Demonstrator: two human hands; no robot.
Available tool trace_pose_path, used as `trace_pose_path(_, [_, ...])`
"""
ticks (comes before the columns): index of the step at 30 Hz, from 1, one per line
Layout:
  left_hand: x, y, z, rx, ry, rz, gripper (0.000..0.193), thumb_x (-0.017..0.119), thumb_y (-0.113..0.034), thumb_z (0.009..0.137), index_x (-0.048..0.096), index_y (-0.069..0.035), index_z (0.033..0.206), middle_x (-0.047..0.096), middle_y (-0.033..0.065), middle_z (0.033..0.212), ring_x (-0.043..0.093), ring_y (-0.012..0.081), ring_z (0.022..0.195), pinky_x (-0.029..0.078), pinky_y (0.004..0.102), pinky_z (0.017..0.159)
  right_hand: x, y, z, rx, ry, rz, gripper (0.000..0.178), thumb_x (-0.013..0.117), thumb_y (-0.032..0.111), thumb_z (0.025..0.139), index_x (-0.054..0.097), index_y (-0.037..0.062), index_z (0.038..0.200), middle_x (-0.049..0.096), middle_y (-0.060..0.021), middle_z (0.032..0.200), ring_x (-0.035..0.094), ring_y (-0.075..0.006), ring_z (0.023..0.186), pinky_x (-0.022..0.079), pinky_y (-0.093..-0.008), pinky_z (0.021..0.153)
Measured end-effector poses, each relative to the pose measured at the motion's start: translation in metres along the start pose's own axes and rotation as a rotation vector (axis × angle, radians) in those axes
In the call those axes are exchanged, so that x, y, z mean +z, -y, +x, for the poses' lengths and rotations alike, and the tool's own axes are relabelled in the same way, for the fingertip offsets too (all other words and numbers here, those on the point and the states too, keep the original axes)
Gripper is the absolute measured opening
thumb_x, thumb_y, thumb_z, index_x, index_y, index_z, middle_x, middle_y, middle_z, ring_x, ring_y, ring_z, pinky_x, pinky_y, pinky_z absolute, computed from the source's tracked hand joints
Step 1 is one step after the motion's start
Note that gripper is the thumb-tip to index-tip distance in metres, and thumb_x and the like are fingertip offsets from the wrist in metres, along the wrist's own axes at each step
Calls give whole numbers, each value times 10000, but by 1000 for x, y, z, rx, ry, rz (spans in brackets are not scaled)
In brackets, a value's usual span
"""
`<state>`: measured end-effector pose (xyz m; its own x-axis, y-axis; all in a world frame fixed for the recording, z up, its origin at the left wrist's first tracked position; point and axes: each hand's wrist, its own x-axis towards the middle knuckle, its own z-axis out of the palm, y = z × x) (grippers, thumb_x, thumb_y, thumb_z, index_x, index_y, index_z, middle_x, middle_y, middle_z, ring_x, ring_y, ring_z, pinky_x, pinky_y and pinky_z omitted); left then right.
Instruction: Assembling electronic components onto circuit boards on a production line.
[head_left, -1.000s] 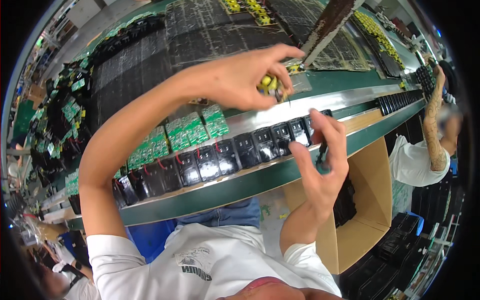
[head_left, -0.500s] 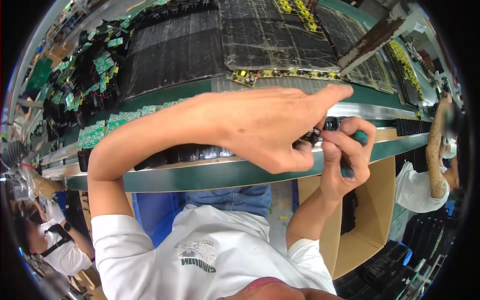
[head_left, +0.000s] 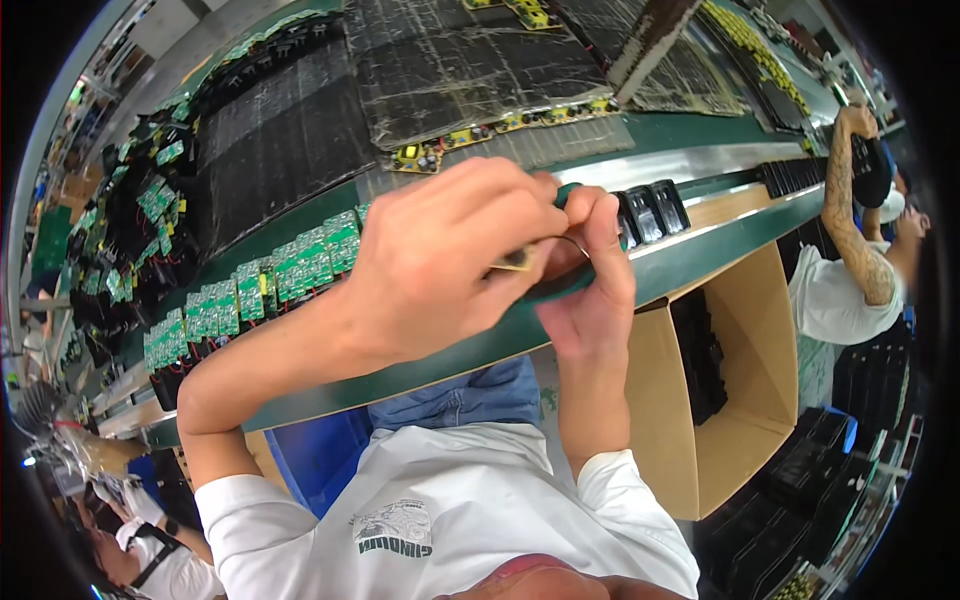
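Both my hands meet above the green bench edge, close together. The right hand [head_left: 592, 290] is closed around a teal-handled hand tool [head_left: 560, 289], whose jaws are hidden by my fingers. My left hand [head_left: 450, 255] is curled, knuckles up, over a small yellowish-brown part [head_left: 516, 261] that shows only at one edge. A thin dark wire [head_left: 575, 240] arcs between the hands. To the left of my left hand runs a row of green circuit boards [head_left: 300, 262] on black cases. Just past the right hand stand several open black plastic cases [head_left: 652, 211].
Wrapped black sheets [head_left: 450, 75] lie across the bench, with yellow-part boards [head_left: 500, 128] along their edge. A rusty metal post [head_left: 645, 50] rises at the back. An open cardboard box [head_left: 655, 410] stands below right, a blue bin [head_left: 315, 445] below left. A co-worker's arm [head_left: 845, 200] is at right.
My view has shifted, and both hands have come lower and to the left in relation to the bench. The left hand's fingers have drawn in from a stretched pose. More black cases show at right.
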<state>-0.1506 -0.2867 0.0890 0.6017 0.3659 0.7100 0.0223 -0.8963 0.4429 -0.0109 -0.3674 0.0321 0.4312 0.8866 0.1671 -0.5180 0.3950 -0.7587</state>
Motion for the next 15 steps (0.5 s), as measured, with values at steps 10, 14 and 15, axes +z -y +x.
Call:
trace_pose_path(10, [23,38,-54,10,374,426,148,669,-117,844,688,-78,986,570,47,961,559,191,791,436,313,661,-27,-19,10,-262,10,-14,354,492,461,1093,516,115,1023,557,-70,910,449,-160,715,382,-280,659])
trace_pose_path(14, [29,43,-57,90,394,535,178,661,-144,851,685,-76,1014,560,57,985,544,192,811,412,309,677,-28,-25,1,-365,64,-65,359,482,459,1092,487,117,981,499,-50,819,401,-154,683,353,-295,635])
trace_pose_path(15, [29,44,-57,98,398,550,187,661,-152,852,683,-74,1021,560,61,995,539,194,817,405,307,682,-27,-26,-1,-410,81,-94,364,479,460,1091,478,117,968,479,-45,796,387,-153,677,345,-300,630])
